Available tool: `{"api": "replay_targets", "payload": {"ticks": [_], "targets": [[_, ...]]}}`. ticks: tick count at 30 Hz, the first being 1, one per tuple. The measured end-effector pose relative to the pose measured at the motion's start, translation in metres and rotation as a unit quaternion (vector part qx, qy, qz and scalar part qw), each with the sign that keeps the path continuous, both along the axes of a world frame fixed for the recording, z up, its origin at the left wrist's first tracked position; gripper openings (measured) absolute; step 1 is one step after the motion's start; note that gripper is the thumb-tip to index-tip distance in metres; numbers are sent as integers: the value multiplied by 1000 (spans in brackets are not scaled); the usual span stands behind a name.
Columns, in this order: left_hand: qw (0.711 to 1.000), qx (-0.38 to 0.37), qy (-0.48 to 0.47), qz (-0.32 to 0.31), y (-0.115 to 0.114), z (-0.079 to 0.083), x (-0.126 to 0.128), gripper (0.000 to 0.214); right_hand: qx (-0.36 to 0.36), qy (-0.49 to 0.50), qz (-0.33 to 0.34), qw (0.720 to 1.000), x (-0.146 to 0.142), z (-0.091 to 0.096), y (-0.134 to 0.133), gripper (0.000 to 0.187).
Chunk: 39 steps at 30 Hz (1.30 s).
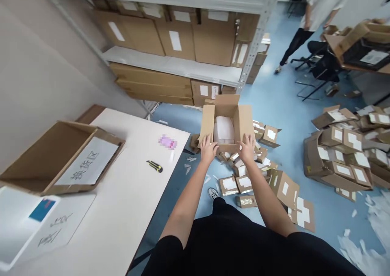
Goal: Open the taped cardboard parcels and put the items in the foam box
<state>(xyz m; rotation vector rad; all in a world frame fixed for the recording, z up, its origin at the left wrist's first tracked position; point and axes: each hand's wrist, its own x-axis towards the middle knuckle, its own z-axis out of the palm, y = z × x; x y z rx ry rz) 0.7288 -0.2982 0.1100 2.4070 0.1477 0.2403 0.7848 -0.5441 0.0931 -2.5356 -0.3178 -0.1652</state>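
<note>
Out in front of me, above the floor, is an open cardboard box [241,123] with its flaps spread. White paper or padding [224,129] lies inside it. My left hand [209,149] grips the near left corner of the box, fingers over the edge. At the near right corner, my right hand [246,147] holds the box in the same way. On the white table to my left lie a utility knife [154,166] and a blurred pink item [167,142], both apart from my hands.
The white table [122,211] carries an open carton [51,154] with a handwritten sign. Ahead stands a metal shelf [173,67] stacked with cartons. Several small boxes [229,185] litter the floor by my feet. A large carton of boxes [332,174] is at right; a person [317,16] stands beyond.
</note>
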Motion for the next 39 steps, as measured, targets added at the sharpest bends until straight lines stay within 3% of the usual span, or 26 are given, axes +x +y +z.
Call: {"api": "replay_targets", "payload": {"ticks": [4, 9, 14, 19, 21, 24, 27, 30, 33, 35, 39], "targets": [[996, 77, -25, -29, -27, 11, 32, 39, -59, -1, -52, 997, 22, 14, -37, 67], [992, 112, -47, -39, -22, 19, 32, 44, -40, -43, -30, 998, 32, 29, -24, 64], [991, 120, -61, -21, 10, 31, 3, 46, -4, -77, 49, 996, 29, 37, 45, 60], [984, 138, -78, 87, 90, 45, -60, 47, 30, -98, 178, 979, 7, 45, 159, 59], [975, 145, -78, 149, 130, 49, -102, 46, 41, -98, 243, 964, -15, 49, 213, 58], [952, 150, -69, 259, 185, 52, -186, 44, 56, -95, 341, 933, -70, 54, 295, 57], [917, 153, -56, 364, 224, 52, -287, 44, 69, -92, 439, 891, -148, 54, 373, 56], [872, 154, -46, 462, 248, 51, -397, 43, 82, -86, 539, 834, -246, 51, 443, 55], [814, 154, -31, 559, 256, 48, -516, 44, 101, -75, 637, 761, -361, 46, 499, 55], [770, 153, -14, 620, 249, 46, -596, 44, 115, -64, 699, 703, -443, 43, 525, 54], [664, 151, 23, 732, 206, 41, -743, 45, 127, -38, 811, 570, -610, 37, 543, 54]]}}
